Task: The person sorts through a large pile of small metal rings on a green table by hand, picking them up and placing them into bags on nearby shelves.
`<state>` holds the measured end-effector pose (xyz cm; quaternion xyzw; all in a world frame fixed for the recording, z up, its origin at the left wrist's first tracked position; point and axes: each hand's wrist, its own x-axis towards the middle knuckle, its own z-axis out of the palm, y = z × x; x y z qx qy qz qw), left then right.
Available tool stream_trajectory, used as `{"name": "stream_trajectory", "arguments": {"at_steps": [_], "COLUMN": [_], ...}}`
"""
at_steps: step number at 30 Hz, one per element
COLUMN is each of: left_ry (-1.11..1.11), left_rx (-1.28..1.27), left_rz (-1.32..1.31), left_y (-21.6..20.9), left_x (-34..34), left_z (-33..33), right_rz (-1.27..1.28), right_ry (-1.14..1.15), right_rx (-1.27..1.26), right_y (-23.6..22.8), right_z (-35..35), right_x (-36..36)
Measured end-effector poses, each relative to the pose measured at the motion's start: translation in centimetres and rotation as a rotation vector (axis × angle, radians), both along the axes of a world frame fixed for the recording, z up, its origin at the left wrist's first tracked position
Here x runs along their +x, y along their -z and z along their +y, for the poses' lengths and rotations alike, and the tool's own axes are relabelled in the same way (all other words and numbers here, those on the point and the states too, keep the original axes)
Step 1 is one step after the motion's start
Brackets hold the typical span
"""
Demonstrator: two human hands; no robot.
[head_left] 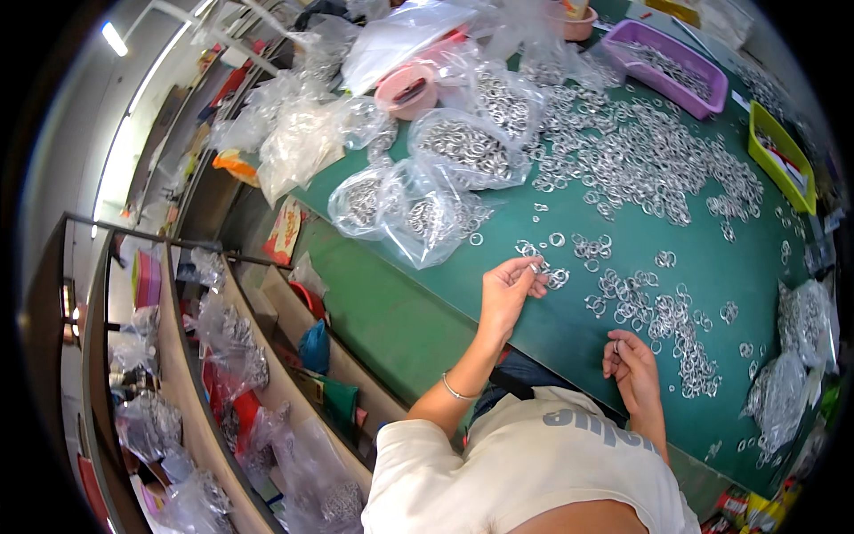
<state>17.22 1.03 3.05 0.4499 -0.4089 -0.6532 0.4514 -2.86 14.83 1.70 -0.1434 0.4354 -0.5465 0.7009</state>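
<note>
My left hand (509, 294) is over the near edge of the green table, thumb and fingertips pinched on a small silvery metal ring (535, 267). Right beside those fingertips lies a little cluster of rings (556, 278). Farther right, my right hand (633, 367) is held low at the table edge with its fingers curled together. A metal ring (616, 346) shows at its fingertips. Between and beyond my hands, loose rings (633, 298) spread in small groups, one trailing toward the right hand's side (696, 365).
A big heap of rings (640, 160) covers the far table. Clear bags of rings (467, 147) stand at the left, with a pink bowl (406, 92). A purple basket (623, 40) and a green tray (783, 169) sit far right. Shelves (258, 374) with bags stand left.
</note>
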Motion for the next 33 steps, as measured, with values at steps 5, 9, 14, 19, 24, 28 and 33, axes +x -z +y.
{"name": "stream_trajectory", "arguments": {"at_steps": [5,9,14,19,24,28,33], "left_ry": [-0.158,-0.301,-0.321,0.129,0.232,0.403,0.487], "left_rx": [-0.006,-0.102,-0.207,-0.572,-0.573,-0.667,-0.569], "left_rz": [-0.073,-0.151,-0.313,-0.576,-0.563,-0.425,-0.660], "left_y": [-0.5,-1.5,-2.0,0.0,0.6,0.0,-0.9], "left_x": [2.4,4.8,4.9,-4.1,-7.9,-9.7,-9.4], "left_z": [0.5,-0.1,0.5,4.4,8.0,7.2,6.5], "right_rz": [0.013,0.038,0.089,0.023,0.382,0.638,1.290], "right_ry": [-0.025,-0.020,-0.001,0.003,-0.012,0.210,0.370], "right_rx": [0.014,0.022,-0.023,-0.118,-0.221,-0.254,-0.174], "right_y": [0.2,0.0,0.8,0.2,2.5,2.3,-2.9], "right_z": [-0.6,-1.4,-1.5,-2.2,-0.2,-0.2,1.8], "right_x": [0.1,0.1,0.1,1.2,-0.9,-2.0,-7.5]}}
